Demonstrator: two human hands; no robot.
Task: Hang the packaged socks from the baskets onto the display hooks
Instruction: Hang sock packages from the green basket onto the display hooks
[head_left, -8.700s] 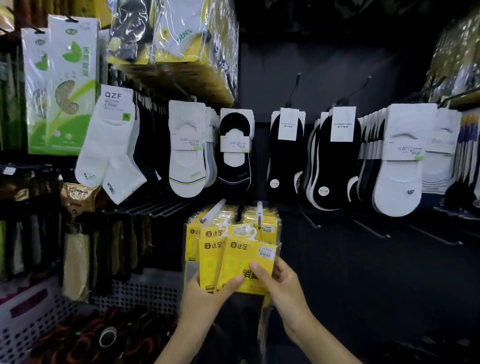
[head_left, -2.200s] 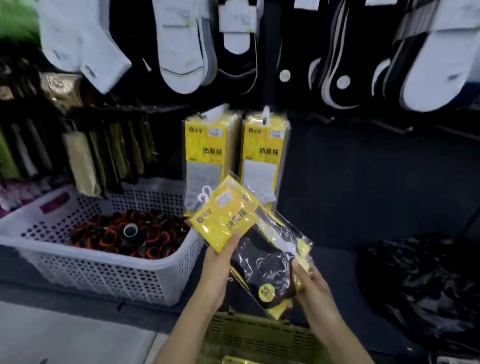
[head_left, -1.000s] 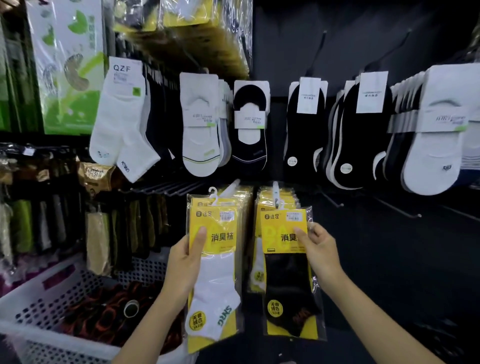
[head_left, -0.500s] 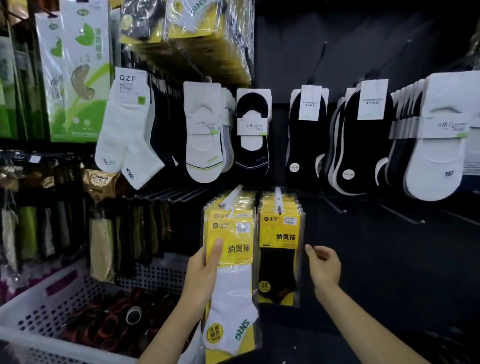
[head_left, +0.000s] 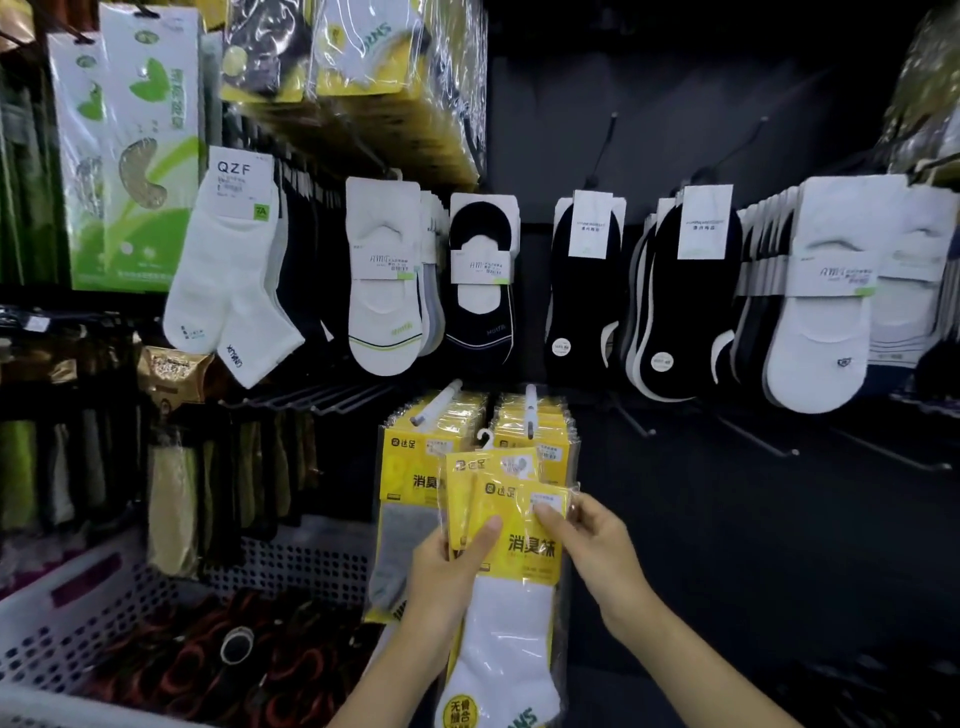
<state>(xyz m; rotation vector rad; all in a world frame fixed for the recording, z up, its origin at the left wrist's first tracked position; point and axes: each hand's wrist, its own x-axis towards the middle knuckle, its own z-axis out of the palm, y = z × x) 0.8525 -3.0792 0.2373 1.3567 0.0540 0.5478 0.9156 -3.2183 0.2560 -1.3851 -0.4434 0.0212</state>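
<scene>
The left hand (head_left: 447, 569) gripped two yellow sock packs at once, its thumb pressed across the front pack (head_left: 519, 551) and its other fingers curled behind, out of sight. The right hand (head_left: 592, 540) pinched that pack's upper right corner between thumb and fingertips. A white sock showed through the film below both hands. Just behind the left thumb lay the second pack (head_left: 467, 467), its white hanger loop (head_left: 485, 437) standing above the fingertips. The front pack's own loop could not be made out.

Beyond the fingers, the left hook (head_left: 440, 402) and right hook (head_left: 530, 410) each carried a row of matching hung packs (head_left: 410, 467). Down to the left of the left hand sat a white basket (head_left: 62, 613).

The film looked slick, so peeling the front pack away could drag the second one loose from the single grip. The two loops might also snag each other. Both hooks looked fairly full, and a loop seated only on the tip could slide off.
</scene>
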